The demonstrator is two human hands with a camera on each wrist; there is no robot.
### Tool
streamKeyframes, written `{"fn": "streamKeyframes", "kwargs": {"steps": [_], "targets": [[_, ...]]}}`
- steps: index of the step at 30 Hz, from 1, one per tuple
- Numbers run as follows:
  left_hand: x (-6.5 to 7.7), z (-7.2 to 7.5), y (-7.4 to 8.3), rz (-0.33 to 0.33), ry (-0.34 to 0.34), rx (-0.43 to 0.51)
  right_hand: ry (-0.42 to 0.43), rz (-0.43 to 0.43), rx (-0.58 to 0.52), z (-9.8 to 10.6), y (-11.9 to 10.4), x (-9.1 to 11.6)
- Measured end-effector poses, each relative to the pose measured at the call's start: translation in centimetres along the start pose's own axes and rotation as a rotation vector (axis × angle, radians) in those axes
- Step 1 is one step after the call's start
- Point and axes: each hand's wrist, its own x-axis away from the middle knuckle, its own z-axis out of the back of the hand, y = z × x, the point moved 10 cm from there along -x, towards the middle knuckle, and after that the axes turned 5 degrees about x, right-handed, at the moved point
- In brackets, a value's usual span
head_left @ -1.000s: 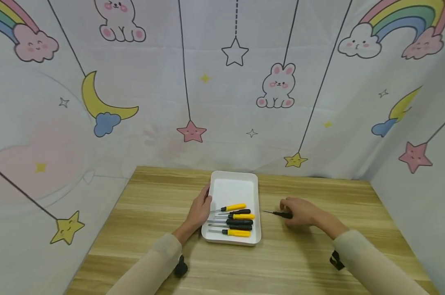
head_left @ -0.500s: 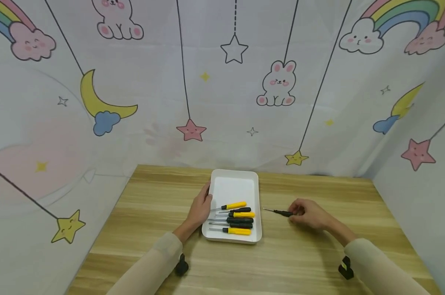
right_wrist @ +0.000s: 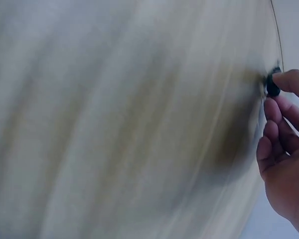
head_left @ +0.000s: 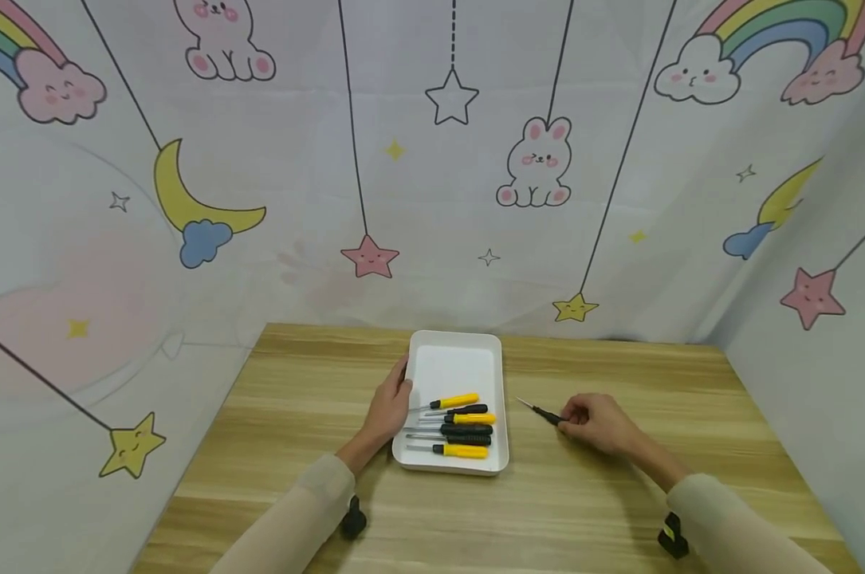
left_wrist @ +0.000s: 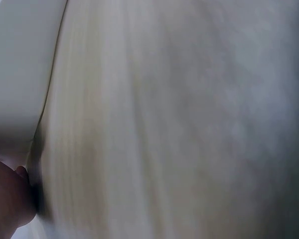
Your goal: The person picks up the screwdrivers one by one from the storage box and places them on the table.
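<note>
My right hand (head_left: 600, 422) pinches the end of a black-handled screwdriver (head_left: 547, 414) between thumb and fingers, its thin shaft pointing left and away toward the tray. In the right wrist view, the handle's dark end (right_wrist: 273, 84) shows between thumb and fingertips. My left hand (head_left: 389, 406) holds the left side of a white tray (head_left: 454, 363), thumb at the rim. Only part of that hand (left_wrist: 10, 199) appears in the left wrist view, beside the tray's pale wall (left_wrist: 22, 64). Several screwdrivers with yellow handles (head_left: 466, 451) and black handles (head_left: 468, 429) lie across the tray's near half.
The wood-grain table (head_left: 317, 359) ends at a patterned cloth backdrop (head_left: 446, 239) behind the tray. Another cloth wall (head_left: 812, 375) rises on the right. Small black devices hang under both forearms, a left one (head_left: 353, 520) and a right one (head_left: 672, 538).
My right hand has shifted right along the screwdriver toward its handle end. The screwdriver's tip has swung slightly away from me. The left hand and tray have stayed put.
</note>
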Motion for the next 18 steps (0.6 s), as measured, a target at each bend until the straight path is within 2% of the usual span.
{"fn": "streamKeyframes", "kwargs": {"steps": [8,18], "targets": [[-0.1,0.1,-0.1,0.004,0.008,-0.012,0.086,0.034,0.160,-0.4,-2.0,0.9],[-0.1,-0.1,-0.4,0.013,0.005,-0.016,0.111,-0.074,0.096,-2.0,-2.7,1.3]]}}
